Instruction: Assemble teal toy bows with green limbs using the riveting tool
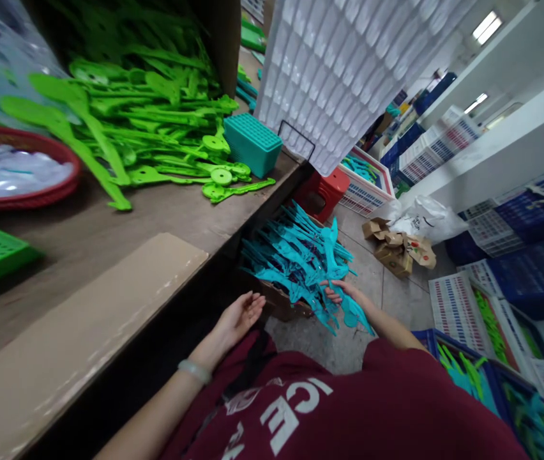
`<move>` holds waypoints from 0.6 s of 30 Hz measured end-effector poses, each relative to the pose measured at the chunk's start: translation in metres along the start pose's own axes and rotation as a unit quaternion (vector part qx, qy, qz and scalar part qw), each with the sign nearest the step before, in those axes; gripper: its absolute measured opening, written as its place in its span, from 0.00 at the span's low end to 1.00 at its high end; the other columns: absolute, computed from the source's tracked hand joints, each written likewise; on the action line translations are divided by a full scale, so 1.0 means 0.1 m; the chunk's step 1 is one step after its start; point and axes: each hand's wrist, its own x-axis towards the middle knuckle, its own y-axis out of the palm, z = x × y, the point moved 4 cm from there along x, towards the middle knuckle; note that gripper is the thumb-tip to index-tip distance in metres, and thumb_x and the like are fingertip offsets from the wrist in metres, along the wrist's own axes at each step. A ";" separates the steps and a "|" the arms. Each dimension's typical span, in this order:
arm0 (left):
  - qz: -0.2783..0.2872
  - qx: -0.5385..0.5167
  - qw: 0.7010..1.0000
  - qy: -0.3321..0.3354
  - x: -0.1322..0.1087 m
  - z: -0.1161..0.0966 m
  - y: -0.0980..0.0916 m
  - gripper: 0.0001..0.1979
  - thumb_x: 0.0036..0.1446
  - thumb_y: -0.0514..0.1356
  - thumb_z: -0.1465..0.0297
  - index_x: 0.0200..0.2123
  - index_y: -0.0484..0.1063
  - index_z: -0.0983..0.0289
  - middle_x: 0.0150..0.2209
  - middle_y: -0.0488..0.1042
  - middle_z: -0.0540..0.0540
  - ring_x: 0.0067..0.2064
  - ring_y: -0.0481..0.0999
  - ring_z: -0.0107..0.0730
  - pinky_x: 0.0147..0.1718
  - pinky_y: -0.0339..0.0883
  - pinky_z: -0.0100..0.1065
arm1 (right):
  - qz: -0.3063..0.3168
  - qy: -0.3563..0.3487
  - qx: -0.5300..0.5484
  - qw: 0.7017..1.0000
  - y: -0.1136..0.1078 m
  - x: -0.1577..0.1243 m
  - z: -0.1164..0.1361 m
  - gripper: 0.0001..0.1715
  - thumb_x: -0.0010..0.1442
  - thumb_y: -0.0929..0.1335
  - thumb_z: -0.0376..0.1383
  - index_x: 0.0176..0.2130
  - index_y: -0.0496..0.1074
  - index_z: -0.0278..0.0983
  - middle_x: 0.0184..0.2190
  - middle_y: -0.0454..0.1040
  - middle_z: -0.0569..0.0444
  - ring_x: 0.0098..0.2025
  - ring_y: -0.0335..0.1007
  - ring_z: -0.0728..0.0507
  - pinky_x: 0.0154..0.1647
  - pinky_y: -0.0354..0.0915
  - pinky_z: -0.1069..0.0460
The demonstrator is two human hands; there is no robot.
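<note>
The right hand (pixel 348 289) closes its fingers around a turquoise plastic piece (pixel 332 252) at the right side of a cardboard box (pixel 284 301) heaped with similar pieces. The left hand (pixel 239 314) lies palm up, fingers loosely extended, near the box, beside a table (pixel 123 233) piled with green plastic pieces (pixel 166 121).

A ceiling light (pixel 487 27) glows bright at two o'clock. It's very dark under the tabletop (pixel 94 235), at eight o'clock. Things near the edges look stretched and a bit blurry.
</note>
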 end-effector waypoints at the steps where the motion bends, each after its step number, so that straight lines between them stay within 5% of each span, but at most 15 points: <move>1: 0.008 0.000 1.000 -0.003 0.01 0.00 0.00 0.10 0.69 0.59 0.65 0.44 0.73 0.67 0.38 0.78 0.53 0.33 0.78 0.27 0.32 0.75 0.31 | -0.013 -0.006 -0.004 1.000 0.05 -0.01 0.03 0.21 0.68 0.68 0.44 0.56 0.70 0.35 0.52 0.74 0.48 0.49 0.75 0.43 0.49 0.75 0.43; 7: 0.129 0.020 0.990 -0.044 -0.06 0.06 0.23 0.22 0.72 0.49 0.56 0.48 0.74 0.68 0.46 0.81 0.63 0.45 0.83 0.37 0.44 0.76 0.35 | -0.083 -0.075 -0.090 0.990 0.29 -0.16 0.54 0.22 0.61 0.70 0.35 0.54 0.69 0.33 0.50 0.75 0.44 0.52 0.72 0.37 0.55 0.67 0.40; 13: 0.288 0.060 0.952 -0.088 -0.23 0.13 0.59 0.29 0.69 0.51 0.52 0.58 0.70 0.70 0.53 0.79 0.68 0.55 0.79 0.49 0.60 0.66 0.48 | 0.030 -0.156 -0.191 0.969 0.50 -0.55 1.14 0.31 0.50 0.71 0.29 0.54 0.69 0.34 0.50 0.76 0.41 0.53 0.72 0.33 0.53 0.66 0.42; 18: 0.373 0.103 0.921 -0.044 -0.50 0.03 0.67 0.25 0.69 0.53 0.56 0.60 0.70 0.66 0.57 0.77 0.66 0.58 0.76 0.49 0.62 0.63 0.49 | 0.056 -0.155 -0.212 0.963 0.22 -0.80 1.42 0.38 0.53 0.73 0.34 0.60 0.61 0.36 0.49 0.76 0.43 0.46 0.75 0.37 0.45 0.67 0.47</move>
